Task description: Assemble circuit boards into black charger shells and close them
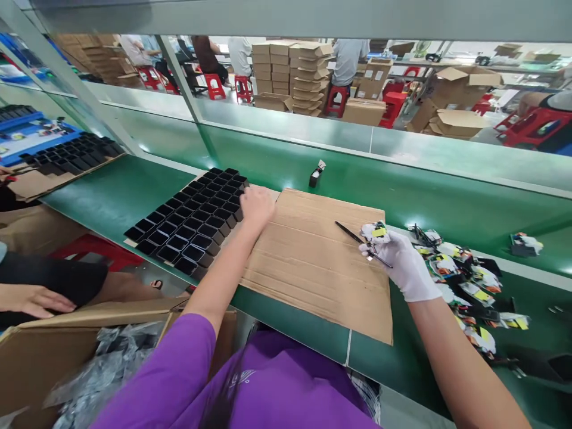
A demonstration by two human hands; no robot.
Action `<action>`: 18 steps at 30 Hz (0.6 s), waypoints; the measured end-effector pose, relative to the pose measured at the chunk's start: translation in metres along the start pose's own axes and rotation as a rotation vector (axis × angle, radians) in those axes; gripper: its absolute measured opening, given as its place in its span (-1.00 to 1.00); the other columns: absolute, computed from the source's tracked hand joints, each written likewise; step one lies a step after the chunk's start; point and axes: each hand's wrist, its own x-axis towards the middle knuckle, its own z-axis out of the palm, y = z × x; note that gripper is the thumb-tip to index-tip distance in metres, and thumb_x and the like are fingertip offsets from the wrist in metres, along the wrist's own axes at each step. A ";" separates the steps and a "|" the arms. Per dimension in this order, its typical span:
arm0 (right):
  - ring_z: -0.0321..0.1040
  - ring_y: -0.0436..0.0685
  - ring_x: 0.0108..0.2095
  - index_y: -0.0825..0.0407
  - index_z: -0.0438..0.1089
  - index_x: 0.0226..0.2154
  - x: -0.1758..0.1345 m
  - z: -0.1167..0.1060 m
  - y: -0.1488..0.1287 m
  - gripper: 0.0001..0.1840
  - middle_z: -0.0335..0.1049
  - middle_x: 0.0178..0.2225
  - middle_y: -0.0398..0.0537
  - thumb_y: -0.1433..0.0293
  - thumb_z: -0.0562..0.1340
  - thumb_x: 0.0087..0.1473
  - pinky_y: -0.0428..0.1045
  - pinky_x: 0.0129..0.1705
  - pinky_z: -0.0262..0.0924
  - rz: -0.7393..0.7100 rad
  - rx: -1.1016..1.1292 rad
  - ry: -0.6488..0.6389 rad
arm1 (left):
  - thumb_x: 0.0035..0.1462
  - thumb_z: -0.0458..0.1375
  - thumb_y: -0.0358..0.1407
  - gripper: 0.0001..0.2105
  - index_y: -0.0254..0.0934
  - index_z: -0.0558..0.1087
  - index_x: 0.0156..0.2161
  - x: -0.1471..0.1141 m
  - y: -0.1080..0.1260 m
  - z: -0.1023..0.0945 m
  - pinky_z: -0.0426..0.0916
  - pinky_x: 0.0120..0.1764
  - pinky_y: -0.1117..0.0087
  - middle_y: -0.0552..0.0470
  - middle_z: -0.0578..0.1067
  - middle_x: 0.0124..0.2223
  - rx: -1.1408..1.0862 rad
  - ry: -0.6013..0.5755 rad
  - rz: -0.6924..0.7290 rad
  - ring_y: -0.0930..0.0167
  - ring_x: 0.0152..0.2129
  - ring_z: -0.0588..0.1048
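My left hand (258,205), bare, is at the far right corner of a block of black plastic cases (187,223) set in rows. Its fingers are curled at the edge of a corner case (243,183); the fingertips are partly hidden. In a white glove, my right hand (400,262) is closed around a small circuit board (376,232) with white material and a yellow label. A thin black stick-like tool (351,232) also juts from this hand, slanting across it. Both are above the right side of a flat cardboard sheet (313,262).
Several similar circuit boards (447,268) lie heaped to the right. A single black case with parts (316,174) stands behind the cardboard, and another assembly (526,244) lies far right. An open carton with plastic bags (107,357) is lower left, beside a co-worker's hand (38,301).
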 end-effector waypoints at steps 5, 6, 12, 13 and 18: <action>0.41 0.10 -0.54 0.02 0.41 -0.38 -0.025 0.019 -0.001 -0.73 0.53 -0.39 -0.04 0.25 0.07 0.16 0.01 -0.50 0.38 0.084 0.237 -0.082 | -0.16 0.36 -0.09 -0.55 -0.28 0.18 -0.64 0.026 -0.024 -0.030 -0.28 0.18 -0.30 -0.24 0.43 0.00 0.064 0.169 -0.041 -0.24 0.30 -0.25; 0.40 0.09 -0.56 0.03 0.42 -0.37 -0.028 0.020 -0.001 -0.70 0.55 -0.37 -0.03 0.25 0.05 0.19 0.00 -0.51 0.37 0.090 0.264 -0.096 | -0.15 0.34 -0.05 -0.53 -0.28 0.17 -0.67 0.028 -0.025 -0.032 -0.39 0.17 -0.32 -0.19 0.44 -0.02 0.088 0.177 -0.039 -0.23 0.30 -0.26; 0.42 0.02 -0.54 0.06 0.45 -0.25 -0.043 0.022 0.006 -0.61 0.59 -0.21 0.01 0.24 -0.02 0.31 -0.07 -0.49 0.34 0.094 0.353 -0.180 | -0.14 0.26 -0.27 -0.77 -0.26 0.29 -0.61 0.006 0.016 -0.020 -0.12 0.26 -0.14 -0.09 0.49 -0.08 0.047 -0.024 0.156 0.05 0.16 0.18; 0.42 0.02 -0.54 0.05 0.45 -0.25 -0.044 0.022 0.008 -0.61 0.59 -0.21 0.00 0.23 -0.02 0.32 -0.07 -0.49 0.34 0.083 0.346 -0.186 | -0.12 0.23 -0.28 -0.83 -0.25 0.32 -0.58 -0.003 0.027 -0.014 0.10 0.20 -0.04 -0.08 0.51 -0.15 0.020 -0.090 0.184 0.14 0.03 0.31; 0.45 0.05 -0.54 0.05 0.42 -0.30 -0.048 0.023 0.018 -0.62 0.57 -0.37 -0.01 0.15 0.04 0.30 -0.09 -0.54 0.32 0.059 0.287 -0.181 | 0.00 0.12 -0.26 -0.91 -0.22 0.34 -0.45 -0.056 0.068 0.019 0.38 -0.25 0.35 0.05 0.49 -0.37 -0.155 -0.417 0.291 0.40 -0.39 0.44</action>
